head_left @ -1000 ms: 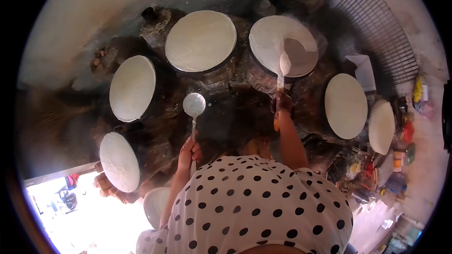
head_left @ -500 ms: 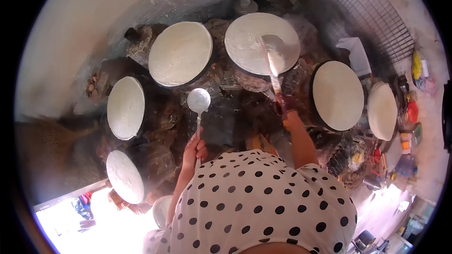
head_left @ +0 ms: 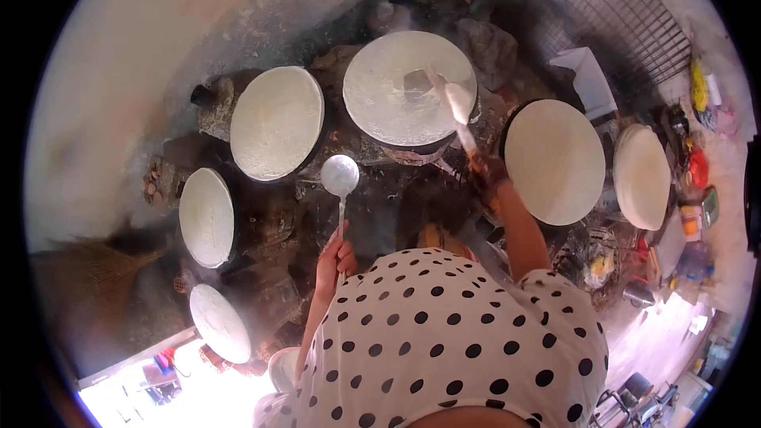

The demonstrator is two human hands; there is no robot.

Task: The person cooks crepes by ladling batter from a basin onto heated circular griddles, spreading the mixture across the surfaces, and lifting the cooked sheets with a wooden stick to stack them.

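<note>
My left hand (head_left: 337, 257) is closed round the handle of a ladle (head_left: 340, 176), whose round bowl is coated in white and points away from me. In my right hand (head_left: 490, 177), which is partly in shadow, I grip a long flat spatula (head_left: 452, 101). The blade lies over the pale batter on the back middle round griddle (head_left: 380, 103). Beside the blade shows a darker grey patch in the batter. A second batter-covered griddle (head_left: 277, 123) stands to its left, and another griddle (head_left: 555, 160) with a smooth pale sheet is near my right forearm.
Two more pale-topped griddles (head_left: 208, 218) stand along the left side. Thin round sheets (head_left: 642, 177) are piled at the right, near a white container (head_left: 588, 83). A wire rack (head_left: 602, 12) leans against the wall. A bucket (head_left: 284, 368) is by my left side.
The view has shifted, so the left griddles appear lower. The spatula remains on the same griddle; the grey patch beside it looks smaller and now lies left of the blade.
</note>
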